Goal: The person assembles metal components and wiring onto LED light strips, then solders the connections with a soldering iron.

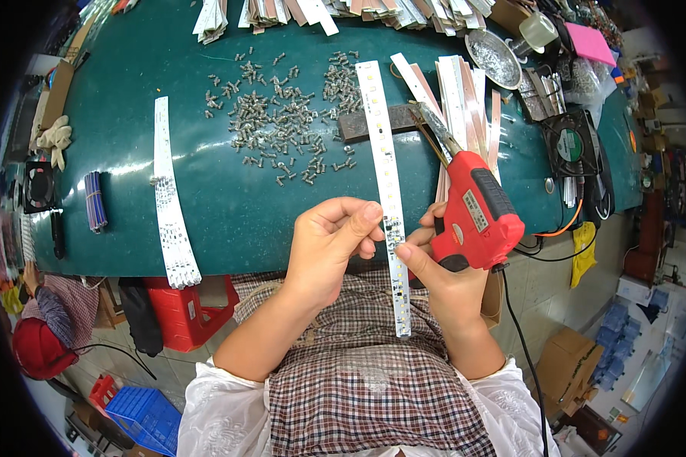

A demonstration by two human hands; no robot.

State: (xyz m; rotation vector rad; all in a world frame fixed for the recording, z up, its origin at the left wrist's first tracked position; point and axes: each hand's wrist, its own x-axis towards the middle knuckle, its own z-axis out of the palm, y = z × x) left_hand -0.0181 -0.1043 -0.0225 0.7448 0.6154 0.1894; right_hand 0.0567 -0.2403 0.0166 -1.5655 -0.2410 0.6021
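Note:
A long white LED strip board [383, 164] stretches from above the bench down over my lap, its lower part dotted with small components. My left hand [324, 244] pinches its left edge between thumb and curled fingers. On the right edge, a little lower, the thumb of my right hand [442, 274] presses against the board. That same hand appears to grip a red soldering gun [472, 217], its metal tip pointing up and left; part of the grip is hidden. Behind the board lies a dark bar [351, 128], beside many small metal connectors [274, 122] piled on the green bench [236, 228].
Fanned white LED boards [171, 198] lie on the left, near a bundle of blue wires [95, 202]. More strips [465, 107], a metal dish [494, 59] and a fan [574, 145] sit right. A black cord [522, 343] hangs from the gun. Another person [49, 335] is far left.

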